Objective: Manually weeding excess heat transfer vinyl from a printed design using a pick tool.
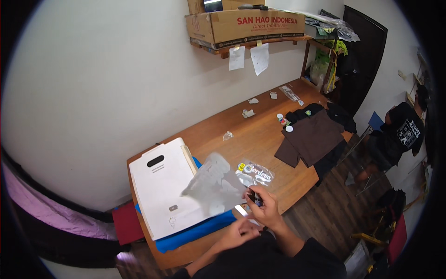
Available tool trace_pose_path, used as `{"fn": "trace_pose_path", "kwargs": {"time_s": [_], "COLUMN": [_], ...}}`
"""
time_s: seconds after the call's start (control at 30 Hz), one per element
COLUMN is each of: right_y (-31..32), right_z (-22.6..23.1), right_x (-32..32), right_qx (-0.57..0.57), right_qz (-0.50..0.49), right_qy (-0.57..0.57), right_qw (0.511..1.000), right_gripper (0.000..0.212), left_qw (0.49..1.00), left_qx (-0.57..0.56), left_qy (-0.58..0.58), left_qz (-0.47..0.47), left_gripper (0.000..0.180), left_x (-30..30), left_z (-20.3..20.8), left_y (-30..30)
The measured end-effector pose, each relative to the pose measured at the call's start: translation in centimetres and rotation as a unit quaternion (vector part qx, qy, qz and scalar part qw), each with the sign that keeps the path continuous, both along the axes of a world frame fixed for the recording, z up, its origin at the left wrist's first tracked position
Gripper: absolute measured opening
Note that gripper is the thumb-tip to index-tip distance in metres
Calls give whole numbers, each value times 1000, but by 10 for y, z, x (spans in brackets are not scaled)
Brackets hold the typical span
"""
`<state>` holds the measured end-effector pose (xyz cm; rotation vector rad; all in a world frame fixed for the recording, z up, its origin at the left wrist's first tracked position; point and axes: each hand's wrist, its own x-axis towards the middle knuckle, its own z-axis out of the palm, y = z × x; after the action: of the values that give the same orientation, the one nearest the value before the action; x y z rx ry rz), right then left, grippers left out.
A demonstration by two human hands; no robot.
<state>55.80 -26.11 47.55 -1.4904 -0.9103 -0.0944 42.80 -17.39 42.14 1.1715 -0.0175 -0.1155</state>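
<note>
My right hand (265, 208) is closed round a small black-handled tool (252, 195); its working end is hidden, so I cannot tell its kind. A translucent film sheet (214, 186) reaches that hand and hangs tilted over the white flat-topped machine (160, 200). Just below, my left hand (239, 234) has its fingers curled together close to my body; what they hold, if anything, is not plain. Between the hands shows a small bright white strip (242, 211). A clear film with printed white lettering and round emblems (258, 174) lies on the table beyond.
Folded brown cloth (313, 135) and black garments lie at the wooden table's (218, 135) right end. Crumpled film scraps (248, 113) dot its far side. Blue cloth (195, 232) sticks out under the machine. A cardboard box (260, 28) sits on a wall shelf. Another person (402, 130) sits at right.
</note>
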Motion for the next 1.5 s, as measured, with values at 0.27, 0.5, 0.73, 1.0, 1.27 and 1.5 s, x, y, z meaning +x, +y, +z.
{"fn": "trace_pose_path", "kwargs": {"time_s": [0.27, 0.5, 0.73, 1.0, 1.27, 1.5], "right_y": [-28, -28, -28, -24, -12, -13], "right_z": [44, 39, 16, -2, 3, -2], "right_x": [29, 16, 15, 6, -7, -3], "right_qx": [-113, 26, 47, 76, 101, 80], "right_qz": [123, 221, 110, 66, 78, 101], "right_qy": [-64, 260, 292, 280, 353, 331], "right_qw": [984, 940, 949, 955, 927, 935], "right_gripper": [29, 10, 17, 18, 12, 22], "left_qw": [768, 983, 976, 958, 948, 945], "left_qx": [451, 75, 62, 178, 207, 152], "left_qy": [-286, -90, 27, 5, -11, 29], "left_qz": [353, 144, 206, 224, 242, 288], "left_gripper": [74, 103, 18, 30, 37, 20], "left_x": [25, 50, 31, 28, 34, 31], "left_z": [73, 49, 53, 52, 70, 63], "left_y": [59, 66, 44, 55, 61, 50]}}
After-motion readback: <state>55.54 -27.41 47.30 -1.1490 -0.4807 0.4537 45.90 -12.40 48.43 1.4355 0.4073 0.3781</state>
